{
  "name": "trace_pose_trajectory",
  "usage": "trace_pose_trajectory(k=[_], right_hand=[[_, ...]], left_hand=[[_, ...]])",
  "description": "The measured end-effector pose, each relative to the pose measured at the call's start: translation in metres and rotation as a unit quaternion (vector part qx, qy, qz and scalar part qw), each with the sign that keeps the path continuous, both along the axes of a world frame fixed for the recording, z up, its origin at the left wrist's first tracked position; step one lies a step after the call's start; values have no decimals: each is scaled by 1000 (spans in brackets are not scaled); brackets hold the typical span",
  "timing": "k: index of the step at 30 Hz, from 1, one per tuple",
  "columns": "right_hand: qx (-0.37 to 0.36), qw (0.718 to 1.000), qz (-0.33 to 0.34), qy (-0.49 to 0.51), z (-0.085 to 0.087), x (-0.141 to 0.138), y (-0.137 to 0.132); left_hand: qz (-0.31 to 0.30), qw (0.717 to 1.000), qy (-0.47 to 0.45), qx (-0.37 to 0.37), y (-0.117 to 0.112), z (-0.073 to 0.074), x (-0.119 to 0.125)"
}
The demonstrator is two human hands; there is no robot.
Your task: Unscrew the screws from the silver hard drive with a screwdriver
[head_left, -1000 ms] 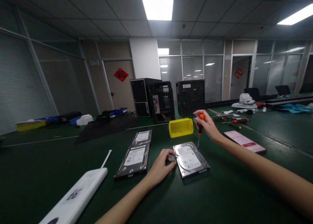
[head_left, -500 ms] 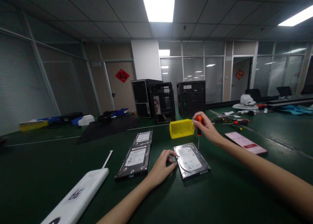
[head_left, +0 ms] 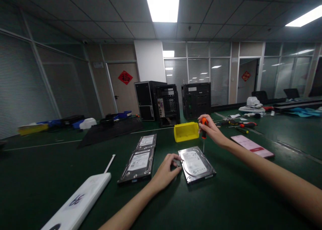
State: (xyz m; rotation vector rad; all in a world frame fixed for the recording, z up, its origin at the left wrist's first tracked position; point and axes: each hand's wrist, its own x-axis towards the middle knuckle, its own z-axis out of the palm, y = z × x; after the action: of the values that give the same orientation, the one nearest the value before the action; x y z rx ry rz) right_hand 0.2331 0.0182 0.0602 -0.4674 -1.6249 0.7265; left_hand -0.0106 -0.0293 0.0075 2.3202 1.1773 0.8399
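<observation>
A silver hard drive (head_left: pixel 197 164) with a white label lies flat on the green table. My left hand (head_left: pixel 168 169) rests at its left edge, fingers curled and fingertips pressed against the side. In my right hand (head_left: pixel 211 130) is a screwdriver (head_left: pixel 204 129) with an orange and black handle, gripped upright. Its thin shaft points down, and the tip meets the drive's far right edge; any screw there is too small to see. Just behind the drive sits a yellow plastic bin (head_left: pixel 186 132), close to my right fingers.
Two more hard drives (head_left: pixel 138 163) lie left of my left hand. A white power strip (head_left: pixel 80 199) is at the front left. A pink phone (head_left: pixel 252 146) and several hand tools (head_left: pixel 248 124) are to the right. Computer cases (head_left: pixel 196 101) stand at the back.
Both hands, the screwdriver and the drive keep almost the same places. The whole view has shifted very slightly.
</observation>
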Motion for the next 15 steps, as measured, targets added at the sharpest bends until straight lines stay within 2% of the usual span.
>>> trace_pose_trajectory(k=[6,15], right_hand=[[-12,999,28,14,3,-4,0],[-45,999,28,2,1,2,2]], left_hand=[[0,1000,-4,0,0,0,0],[2,1000,0,-7,-1,0,0]])
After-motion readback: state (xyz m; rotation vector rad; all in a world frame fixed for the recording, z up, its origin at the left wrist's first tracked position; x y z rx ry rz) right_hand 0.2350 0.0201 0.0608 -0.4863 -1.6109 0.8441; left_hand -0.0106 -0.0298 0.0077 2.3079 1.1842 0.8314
